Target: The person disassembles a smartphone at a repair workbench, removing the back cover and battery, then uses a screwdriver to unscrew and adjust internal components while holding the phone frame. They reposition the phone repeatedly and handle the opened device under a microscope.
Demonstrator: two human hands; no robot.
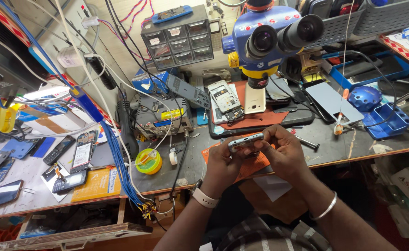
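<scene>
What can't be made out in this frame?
- Head view: the phone's faces; it is edge-on, with the left hand and right hand covering its ends.
- Contents of the small drawer cabinet: too small.
- Orange mat: mostly hidden under the hands.

Hemmed ahead by microscope (269, 42) and opened phones (225, 100); left by solder spool (148, 161); clear table (334, 148) right.

a glossy metal-edged phone (245, 141) over matt orange paper (253, 162) on a scuffed grey bench (334, 145).
</scene>
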